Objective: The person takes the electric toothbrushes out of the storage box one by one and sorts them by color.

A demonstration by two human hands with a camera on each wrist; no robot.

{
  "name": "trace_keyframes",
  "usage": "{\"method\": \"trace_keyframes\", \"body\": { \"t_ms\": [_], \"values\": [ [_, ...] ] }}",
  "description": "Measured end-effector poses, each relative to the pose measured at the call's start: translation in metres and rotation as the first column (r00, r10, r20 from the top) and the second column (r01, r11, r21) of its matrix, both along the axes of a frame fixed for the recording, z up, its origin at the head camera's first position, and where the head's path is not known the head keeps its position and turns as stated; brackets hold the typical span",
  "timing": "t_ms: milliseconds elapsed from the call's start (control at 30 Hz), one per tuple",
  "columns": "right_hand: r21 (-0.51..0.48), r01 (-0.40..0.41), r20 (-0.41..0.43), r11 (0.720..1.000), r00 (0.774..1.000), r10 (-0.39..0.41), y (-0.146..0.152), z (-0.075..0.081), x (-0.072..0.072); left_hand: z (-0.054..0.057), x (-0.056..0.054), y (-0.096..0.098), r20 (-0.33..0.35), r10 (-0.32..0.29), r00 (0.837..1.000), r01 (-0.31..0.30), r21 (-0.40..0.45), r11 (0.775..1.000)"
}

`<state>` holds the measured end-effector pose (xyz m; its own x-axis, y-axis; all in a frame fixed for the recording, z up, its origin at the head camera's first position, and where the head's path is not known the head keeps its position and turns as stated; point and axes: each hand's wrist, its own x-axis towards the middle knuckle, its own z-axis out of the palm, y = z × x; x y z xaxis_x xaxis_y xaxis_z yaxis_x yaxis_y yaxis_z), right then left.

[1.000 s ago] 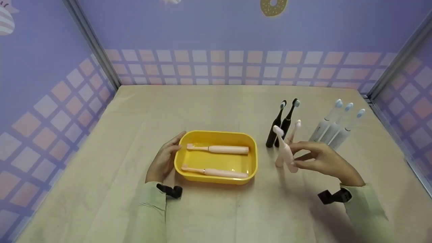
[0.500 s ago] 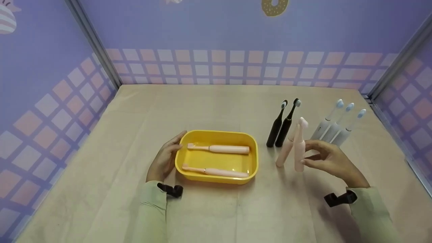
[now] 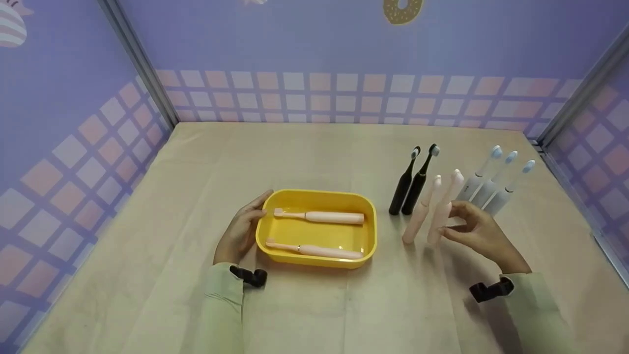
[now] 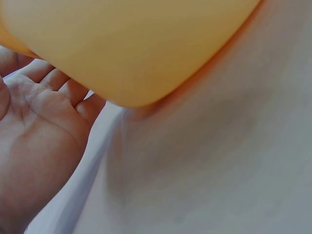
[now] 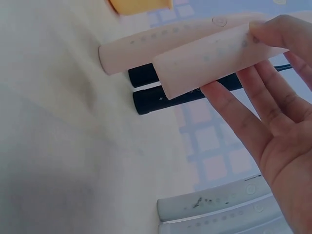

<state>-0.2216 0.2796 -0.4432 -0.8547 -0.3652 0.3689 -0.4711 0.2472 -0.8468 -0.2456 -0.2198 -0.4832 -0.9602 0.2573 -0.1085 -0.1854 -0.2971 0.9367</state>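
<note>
A yellow plastic tub (image 3: 314, 192) has two pink electric toothbrushes lying in it, one at the back (image 3: 334, 217), one in front (image 3: 324, 252). My left hand (image 3: 240, 230) grips the tub's left end, thumb at the rim and fingers along the outside wall. My right hand (image 3: 474, 231) pinches another pink electric toothbrush (image 3: 439, 221) by its handle, between thumb and fingers, nearly upright with the head at the top. Just left of it stands a fourth-looking pink toothbrush (image 3: 416, 221). In the right wrist view, the held handle's base (image 5: 168, 80) hangs slightly above the table.
Two black electric toothbrushes (image 3: 402, 189) stand behind the pink pair. Several white electric toothbrushes with bluish heads (image 3: 486, 189) stand at the right, partly behind my right hand. Patterned walls (image 3: 314, 93) bound the table (image 3: 275, 152) at the back and sides.
The held toothbrush has moved right, from overlapping the standing pink one to beside it, and has tipped from leaning left to leaning slightly right. My left hand and the tub stay put.
</note>
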Motion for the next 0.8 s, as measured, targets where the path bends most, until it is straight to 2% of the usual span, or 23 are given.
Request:
{"method": "trace_keyframes", "body": {
  "t_ms": [167, 400, 633, 800],
  "values": [
    [-0.006, 0.015, 0.035, 1.000, 0.999, -0.014, 0.001, -0.010, -0.004, 0.001, 0.000, 0.000, 0.003, 0.006, 1.000, -0.006, 0.008, 1.000],
    [0.052, 0.056, 0.063, 0.997, 0.996, -0.059, -0.001, -0.021, -0.005, 0.000, 0.000, 0.000, 0.004, 0.005, 1.000, -0.005, 0.018, 1.000],
    [0.068, 0.067, 0.058, 0.995, 0.996, -0.071, -0.004, -0.026, -0.006, 0.000, 0.000, 0.000, 0.003, -0.002, 1.000, 0.002, 0.030, 1.000],
    [0.112, 0.066, 0.107, 0.991, 0.991, -0.078, -0.005, -0.027, -0.006, 0.000, -0.001, -0.001, 0.012, 0.003, 1.000, -0.003, 0.014, 1.000]
  ]
}}
